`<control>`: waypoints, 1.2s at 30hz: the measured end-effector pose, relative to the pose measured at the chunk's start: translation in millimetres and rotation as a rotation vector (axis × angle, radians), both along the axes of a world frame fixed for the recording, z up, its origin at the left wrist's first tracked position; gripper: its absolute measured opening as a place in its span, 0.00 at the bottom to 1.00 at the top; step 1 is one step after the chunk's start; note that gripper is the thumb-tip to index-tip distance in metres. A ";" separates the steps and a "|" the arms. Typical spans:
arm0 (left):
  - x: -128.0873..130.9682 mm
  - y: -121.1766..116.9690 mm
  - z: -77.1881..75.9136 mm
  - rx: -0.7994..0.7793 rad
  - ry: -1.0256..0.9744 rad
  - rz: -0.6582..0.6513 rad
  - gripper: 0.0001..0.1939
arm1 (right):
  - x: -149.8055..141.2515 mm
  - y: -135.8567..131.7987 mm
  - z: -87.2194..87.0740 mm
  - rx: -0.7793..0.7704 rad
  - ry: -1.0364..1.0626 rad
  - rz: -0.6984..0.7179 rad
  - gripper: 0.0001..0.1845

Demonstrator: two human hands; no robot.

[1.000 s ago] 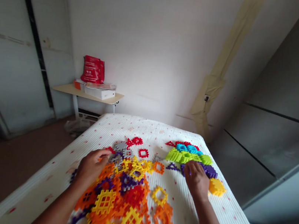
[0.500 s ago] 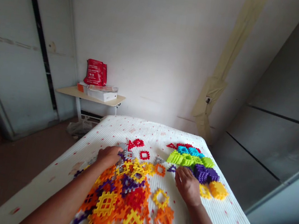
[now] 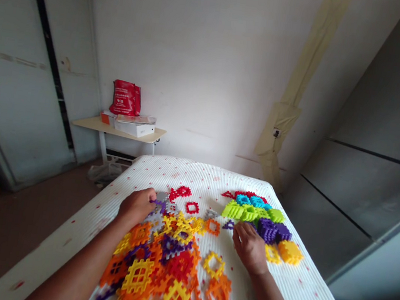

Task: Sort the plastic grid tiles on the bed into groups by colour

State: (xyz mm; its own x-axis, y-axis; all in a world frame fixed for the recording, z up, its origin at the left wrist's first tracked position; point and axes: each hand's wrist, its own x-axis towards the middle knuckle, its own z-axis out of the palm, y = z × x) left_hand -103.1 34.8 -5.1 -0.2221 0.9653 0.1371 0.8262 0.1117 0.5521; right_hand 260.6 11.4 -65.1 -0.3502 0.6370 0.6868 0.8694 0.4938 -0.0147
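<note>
Multicoloured plastic waffle blocks [image 3: 138, 276] heap on a white mattress [image 3: 301, 280]. Left hand [image 3: 135, 206] curls at grey pieces [image 3: 161, 196], grip unclear; the open right hand [image 3: 248, 247] lies near stacked purple blocks [image 3: 268, 231].

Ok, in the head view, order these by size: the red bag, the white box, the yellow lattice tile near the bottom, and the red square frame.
1. Red bag and white box: they look about alike, so unranked.
2. Yellow lattice tile: it is nearer the camera, so unsure against those.
3. Red square frame: smallest.
</note>
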 end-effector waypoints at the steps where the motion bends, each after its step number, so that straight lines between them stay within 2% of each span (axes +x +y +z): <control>1: -1.3 -3.3 2.1 0.036 -0.049 0.011 0.01 | -0.5 0.0 0.5 -0.002 0.004 0.002 0.13; 4: 0.5 -17.3 4.6 0.138 -0.235 0.012 0.05 | -4.0 -1.2 4.6 -0.007 0.026 0.018 0.13; 7: 11.3 -36.0 0.8 0.184 -0.428 -0.044 0.10 | -15.9 -9.0 13.8 -0.021 0.103 0.056 0.12; 12: 37.8 -61.5 -13.6 0.091 -0.904 -0.164 0.14 | -65.4 -44.5 33.7 -0.171 0.408 0.176 0.11; 15: 51.9 -68.6 -18.5 0.027 -1.109 -0.171 0.15 | -98.9 -67.0 41.4 -0.247 0.425 0.282 0.19; 18: 62.0 -72.5 -19.2 -0.011 -1.149 -0.166 0.16 | -119.4 -77.7 42.0 -0.291 0.368 0.285 0.27; 20: 66.2 -74.5 -19.4 -0.046 -1.153 -0.160 0.16 | -124.4 -78.3 39.1 -0.315 0.342 0.256 0.28; 25: 71.0 -77.7 -24.1 -0.098 -1.128 -0.170 0.17 | -120.6 -74.5 32.6 -0.299 0.300 0.228 0.25; 33: 76.1 -80.0 -25.4 -0.142 -1.075 -0.180 0.19 | -116.2 -72.7 34.9 -0.252 0.257 0.194 0.19; 36: 73.1 -78.0 -25.3 -0.078 -1.055 -0.132 0.22 | -94.2 -58.1 36.4 -0.155 0.285 0.070 0.17</control>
State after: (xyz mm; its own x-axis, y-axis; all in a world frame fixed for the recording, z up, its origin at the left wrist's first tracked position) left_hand -30.0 -43.3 -30.4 -0.0850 0.9883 -0.1269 -0.0576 0.1223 0.9908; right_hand 166.4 -46.8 -28.6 -0.2043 0.7226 0.6604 0.7839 0.5249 -0.3318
